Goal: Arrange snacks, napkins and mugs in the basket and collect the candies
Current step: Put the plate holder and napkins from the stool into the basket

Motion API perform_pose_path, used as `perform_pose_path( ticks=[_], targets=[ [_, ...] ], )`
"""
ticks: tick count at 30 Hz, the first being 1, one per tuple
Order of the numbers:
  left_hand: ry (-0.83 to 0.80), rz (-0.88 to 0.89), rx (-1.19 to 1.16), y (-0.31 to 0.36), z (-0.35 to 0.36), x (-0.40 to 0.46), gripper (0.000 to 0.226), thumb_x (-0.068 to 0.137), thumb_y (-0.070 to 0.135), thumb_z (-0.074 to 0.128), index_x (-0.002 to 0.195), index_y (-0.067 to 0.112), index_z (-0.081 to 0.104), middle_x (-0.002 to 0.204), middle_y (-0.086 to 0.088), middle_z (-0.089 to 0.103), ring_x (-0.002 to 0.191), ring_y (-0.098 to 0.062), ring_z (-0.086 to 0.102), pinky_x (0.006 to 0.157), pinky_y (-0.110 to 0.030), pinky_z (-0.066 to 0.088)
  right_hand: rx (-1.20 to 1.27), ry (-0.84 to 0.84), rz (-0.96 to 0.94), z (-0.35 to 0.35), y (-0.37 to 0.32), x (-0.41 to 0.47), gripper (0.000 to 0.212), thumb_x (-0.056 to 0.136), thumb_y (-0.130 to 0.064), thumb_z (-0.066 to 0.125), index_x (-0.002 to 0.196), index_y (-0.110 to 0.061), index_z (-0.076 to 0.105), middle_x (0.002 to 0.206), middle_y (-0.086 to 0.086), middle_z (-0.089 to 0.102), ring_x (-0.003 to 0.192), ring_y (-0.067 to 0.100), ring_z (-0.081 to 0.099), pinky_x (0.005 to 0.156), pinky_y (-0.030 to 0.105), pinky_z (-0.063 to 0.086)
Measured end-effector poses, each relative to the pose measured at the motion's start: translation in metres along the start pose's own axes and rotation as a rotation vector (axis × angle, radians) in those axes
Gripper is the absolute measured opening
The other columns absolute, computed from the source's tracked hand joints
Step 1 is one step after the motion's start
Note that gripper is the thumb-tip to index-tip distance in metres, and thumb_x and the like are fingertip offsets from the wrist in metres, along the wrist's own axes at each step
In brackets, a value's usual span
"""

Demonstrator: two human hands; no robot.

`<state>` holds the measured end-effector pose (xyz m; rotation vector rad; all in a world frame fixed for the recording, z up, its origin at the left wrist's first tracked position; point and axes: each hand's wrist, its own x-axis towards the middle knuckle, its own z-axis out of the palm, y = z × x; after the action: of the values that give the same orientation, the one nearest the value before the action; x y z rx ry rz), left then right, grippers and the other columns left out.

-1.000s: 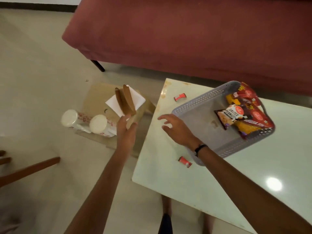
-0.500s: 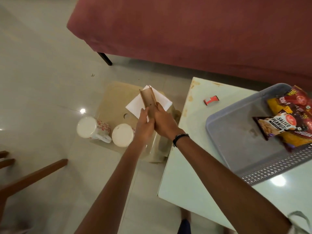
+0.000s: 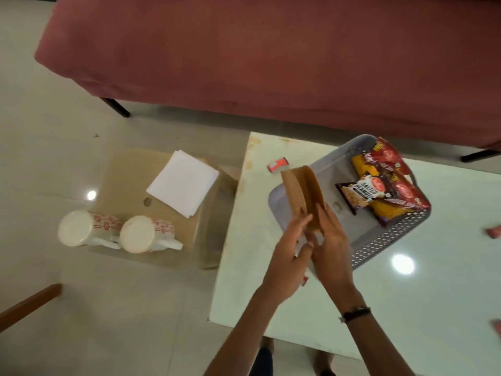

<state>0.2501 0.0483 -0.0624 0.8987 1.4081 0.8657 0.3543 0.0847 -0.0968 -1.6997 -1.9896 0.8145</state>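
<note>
Both hands hold a folded stack of brown napkins (image 3: 305, 195) upright over the near-left corner of the grey basket (image 3: 385, 240) on the white table (image 3: 423, 308). My left hand (image 3: 288, 256) grips its lower left side and my right hand (image 3: 332, 248) its lower right side. Snack packets (image 3: 385, 185) lie at the basket's far right. White napkins (image 3: 183, 183) and two overturned white mugs with red flowers, a left mug (image 3: 81, 229) and a right mug (image 3: 147, 234), rest on the cardboard box (image 3: 127, 175) on the floor. Red candies (image 3: 278, 165) lie on the table.
A dark red sofa (image 3: 271, 55) runs behind the table and box. More red candies (image 3: 494, 232) lie at the table's right edge. A wooden chair leg (image 3: 27, 305) juts in at the lower left. The floor is pale tile.
Both hands carried the brown napkins from the cardboard box rightward to over the basket's left corner. The right hand joined the left on the napkins half a second ago.
</note>
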Motion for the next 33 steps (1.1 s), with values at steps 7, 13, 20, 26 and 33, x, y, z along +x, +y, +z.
perform_pose_path(
  ticks=[7, 13, 20, 26, 33],
  targets=[
    [-0.098, -0.134, 0.068, 0.009, 0.075, 0.029, 0.047, 0.097, 0.018, 0.044, 0.143, 0.025, 0.034, 0.155, 0.008, 0.024, 0.141, -0.008, 0.023, 0.105, -0.017, 0.026, -0.029, -0.023, -0.019, -0.025, 0.088, 0.009, 0.055, 0.08, 0.002, 0.067, 0.133, 0.001, 0.048, 0.138, 0.017, 0.051, 0.127, 0.026, 0.05, 0.1, 0.029, 0.044],
    [-0.104, -0.164, 0.164, 0.003, 0.086, 0.05, 0.051, 0.097, 0.021, 0.043, 0.146, 0.027, 0.028, 0.159, 0.008, 0.011, 0.134, 0.001, 0.023, 0.103, -0.019, 0.026, -0.016, -0.089, -0.022, -0.014, 0.117, 0.029, 0.051, 0.078, 0.011, 0.063, 0.127, 0.001, 0.054, 0.135, 0.02, 0.052, 0.125, 0.03, 0.052, 0.1, 0.03, 0.043],
    [-0.13, -0.169, 0.29, -0.01, 0.089, 0.068, 0.054, 0.098, 0.025, 0.041, 0.148, 0.027, 0.021, 0.159, 0.011, -0.002, 0.145, -0.011, 0.011, 0.114, -0.031, 0.022, -0.008, -0.104, -0.079, -0.009, 0.127, 0.04, 0.053, 0.079, 0.009, 0.064, 0.129, 0.003, 0.05, 0.136, 0.021, 0.052, 0.125, 0.029, 0.052, 0.102, 0.03, 0.042],
    [-0.134, -0.198, 0.354, -0.018, 0.082, 0.075, 0.056, 0.099, 0.022, 0.041, 0.149, 0.024, 0.016, 0.159, 0.007, 0.001, 0.145, -0.015, 0.012, 0.113, -0.03, 0.021, 0.018, -0.123, -0.051, -0.007, 0.13, 0.045, 0.057, 0.079, 0.007, 0.065, 0.133, 0.002, 0.047, 0.139, 0.019, 0.049, 0.125, 0.032, 0.052, 0.099, 0.037, 0.046],
    [-0.136, -0.204, 0.343, -0.025, 0.081, 0.076, 0.058, 0.098, 0.022, 0.042, 0.149, 0.024, 0.015, 0.16, 0.006, 0.002, 0.146, -0.017, 0.009, 0.115, -0.033, 0.018, 0.04, -0.167, -0.042, -0.008, 0.134, 0.045, 0.059, 0.08, 0.004, 0.065, 0.135, -0.002, 0.045, 0.147, 0.015, 0.04, 0.131, 0.03, 0.045, 0.101, 0.044, 0.047]
  ],
)
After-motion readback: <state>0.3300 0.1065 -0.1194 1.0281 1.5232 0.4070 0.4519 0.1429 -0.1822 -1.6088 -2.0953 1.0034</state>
